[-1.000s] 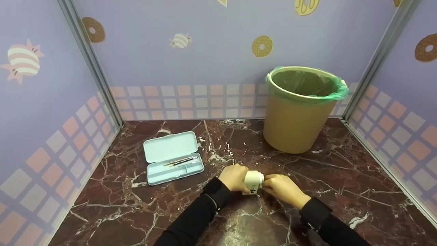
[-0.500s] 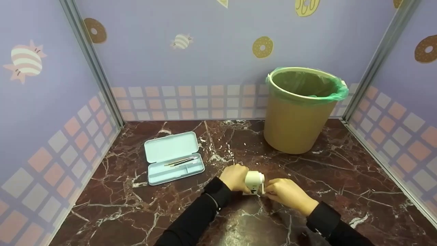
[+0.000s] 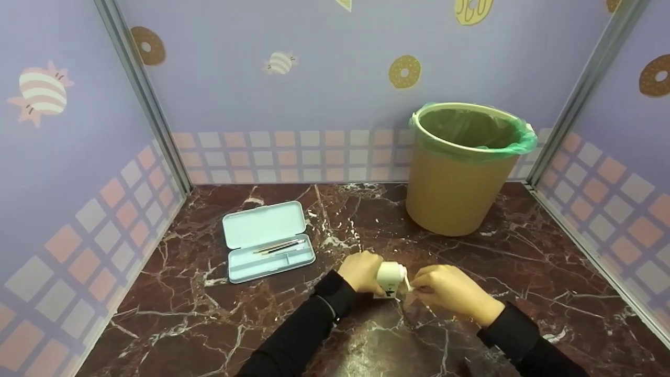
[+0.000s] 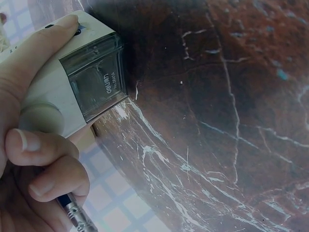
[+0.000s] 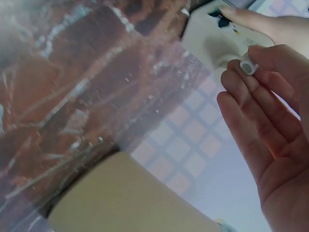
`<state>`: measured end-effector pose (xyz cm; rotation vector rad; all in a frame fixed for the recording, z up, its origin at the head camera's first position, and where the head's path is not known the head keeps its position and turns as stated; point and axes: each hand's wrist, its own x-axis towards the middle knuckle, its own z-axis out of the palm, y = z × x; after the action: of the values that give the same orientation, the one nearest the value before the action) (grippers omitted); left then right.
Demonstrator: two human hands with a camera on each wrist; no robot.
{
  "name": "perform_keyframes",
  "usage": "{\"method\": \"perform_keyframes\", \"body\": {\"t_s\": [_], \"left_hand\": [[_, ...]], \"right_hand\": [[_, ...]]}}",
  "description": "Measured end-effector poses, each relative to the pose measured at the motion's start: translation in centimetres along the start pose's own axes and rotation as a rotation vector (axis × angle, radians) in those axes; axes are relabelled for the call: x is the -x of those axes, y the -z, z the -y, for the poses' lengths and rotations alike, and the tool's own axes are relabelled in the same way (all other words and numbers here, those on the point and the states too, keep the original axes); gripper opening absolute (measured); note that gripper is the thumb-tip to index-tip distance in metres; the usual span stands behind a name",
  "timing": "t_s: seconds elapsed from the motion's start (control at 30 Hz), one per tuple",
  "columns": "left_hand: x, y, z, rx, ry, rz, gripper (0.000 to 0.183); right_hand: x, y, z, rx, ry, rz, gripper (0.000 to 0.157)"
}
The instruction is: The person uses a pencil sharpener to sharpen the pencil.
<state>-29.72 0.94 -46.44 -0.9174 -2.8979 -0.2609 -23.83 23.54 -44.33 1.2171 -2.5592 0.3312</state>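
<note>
A white crank pencil sharpener (image 3: 388, 275) lies on the dark marbled table in the head view. My left hand (image 3: 361, 272) grips its body; the left wrist view shows a clear shavings drawer (image 4: 96, 79) on it. Beneath the curled fingers in that view, a dark pencil-like rod with a silver patterned end (image 4: 77, 216) sticks out; its other end is hidden. On the sharpener's right side, my right hand (image 3: 450, 290) pinches the crank handle (image 3: 406, 280). Its white knob (image 5: 248, 66) sits between thumb and fingers in the right wrist view.
An open light-blue pencil case (image 3: 264, 225) lies to the left, with pencils (image 3: 277, 247) inside. A tan bin (image 3: 450, 193) with a green liner stands at the back right. Small white bits (image 3: 352, 225) or marble flecks dot the table. Patterned walls enclose the back and sides.
My right hand has moved round with the crank, first down and then back up and slightly right. The crank handle's angle has changed. My left hand and the sharpener stay put.
</note>
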Motion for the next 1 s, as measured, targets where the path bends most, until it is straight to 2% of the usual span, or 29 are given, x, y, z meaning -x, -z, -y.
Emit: {"method": "perform_keyframes", "body": {"t_s": [0.33,0.57,0.77,1.0], "left_hand": [[-0.1,-0.1,0.0,-0.012,-0.008,0.002,0.043],[-0.1,-0.2,0.0,-0.010,-0.017,-0.003,0.044],[-0.1,0.0,0.0,-0.001,-0.013,0.003,0.044],[-0.1,0.1,-0.1,-0.009,-0.004,0.019,0.044]], "right_hand": [[-1.1,1.3,-0.7,0.070,-0.014,-0.089,0.012],[-2.2,1.3,-1.7,0.061,-0.087,-0.097,0.010],[-3.1,0.9,-2.5,0.085,-0.135,-0.093,0.012],[-3.9,-0.6,-3.6,0.109,-0.174,-0.098,0.010]]}}
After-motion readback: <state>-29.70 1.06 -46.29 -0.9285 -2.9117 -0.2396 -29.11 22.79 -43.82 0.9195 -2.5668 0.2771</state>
